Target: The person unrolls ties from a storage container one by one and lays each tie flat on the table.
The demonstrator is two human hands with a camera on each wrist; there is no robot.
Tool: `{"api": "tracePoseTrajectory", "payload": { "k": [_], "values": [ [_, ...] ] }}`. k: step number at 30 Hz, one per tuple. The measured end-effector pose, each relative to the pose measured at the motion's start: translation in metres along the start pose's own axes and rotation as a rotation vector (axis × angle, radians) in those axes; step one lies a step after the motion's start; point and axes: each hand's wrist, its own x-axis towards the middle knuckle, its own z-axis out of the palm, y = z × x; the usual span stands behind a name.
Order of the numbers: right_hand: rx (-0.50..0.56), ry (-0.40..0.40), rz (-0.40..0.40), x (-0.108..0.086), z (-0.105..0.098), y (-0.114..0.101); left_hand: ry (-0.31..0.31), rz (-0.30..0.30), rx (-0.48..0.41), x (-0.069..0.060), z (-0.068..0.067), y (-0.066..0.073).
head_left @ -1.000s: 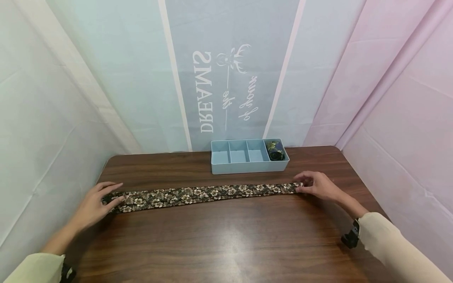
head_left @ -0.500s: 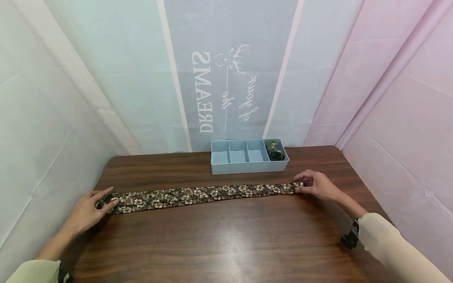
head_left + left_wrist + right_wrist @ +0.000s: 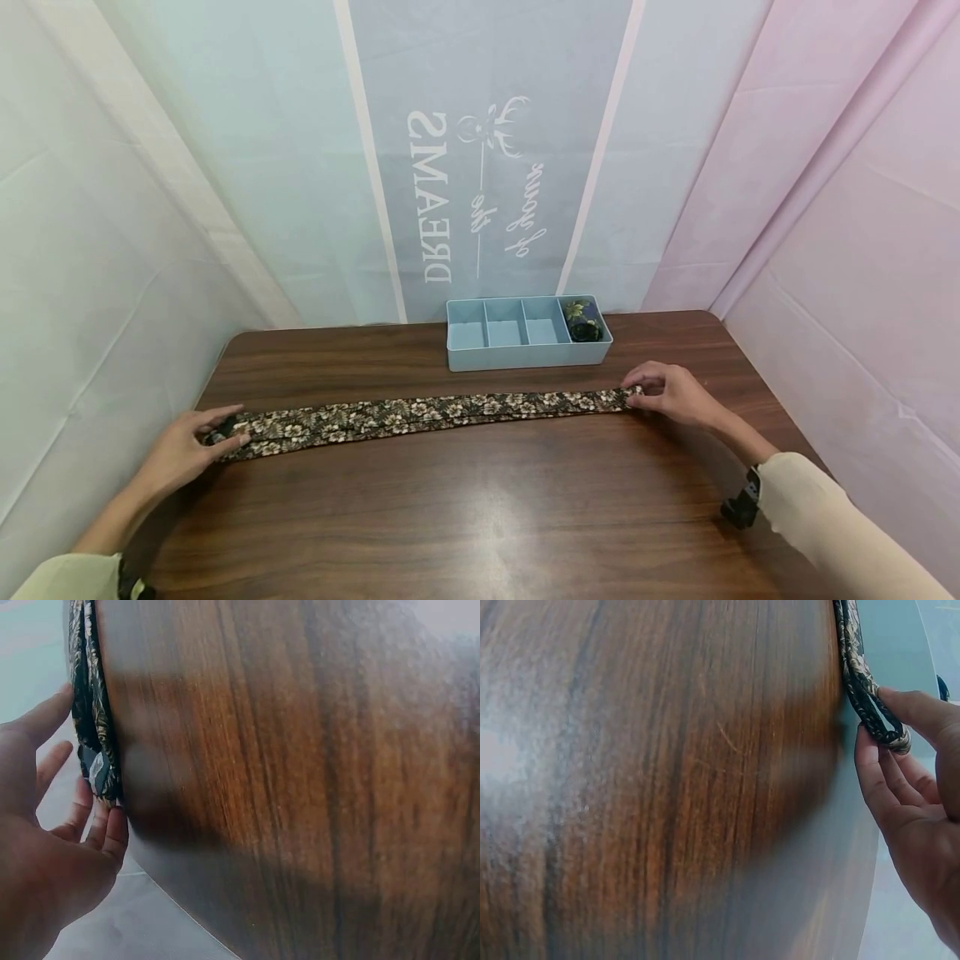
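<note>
A long folded cloth strip with cream flowers on a dark ground [image 3: 420, 414] lies across the table, its left end wider. Around that left end my left hand [image 3: 168, 454] has its fingers spread and fairly straight; in the left wrist view the fingers of the left hand [image 3: 60, 847] touch the rounded end of the cloth [image 3: 105, 765]. My right hand [image 3: 678, 396] holds the narrow right end between thumb and fingers. The right wrist view has the right hand [image 3: 922, 802] with its thumb against the looped layers of the cloth [image 3: 866, 697] and its fingertips under the end.
A light blue box [image 3: 525, 357] with compartments stands at the table's back edge, behind the cloth. Its rightmost compartment holds a dark rolled cloth with a leafy pattern [image 3: 583, 321]. Fabric walls [image 3: 315, 167] enclose the back and both sides of the brown wooden table [image 3: 420, 517].
My left hand has moved a little to the left and down along the cloth's end, and the cloth's left end has shifted slightly the same way. The right hand has hardly moved.
</note>
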Motion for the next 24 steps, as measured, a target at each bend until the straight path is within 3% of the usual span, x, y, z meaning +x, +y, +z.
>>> {"api": "tracePoseTrajectory", "payload": {
  "k": [7,14,24],
  "values": [
    [-0.002,-0.014,-0.016,-0.0001,0.0005,-0.0001,0.015,-0.031,-0.04,-0.0038,0.0023,0.0051],
    [0.002,-0.006,-0.005,-0.0008,0.0007,-0.0013,0.047,0.017,-0.074,-0.0019,0.002,0.0057],
    [0.014,-0.031,0.138,0.0008,-0.0058,-0.0052,0.008,-0.049,-0.041,0.0012,-0.0008,0.0045]
  ]
}}
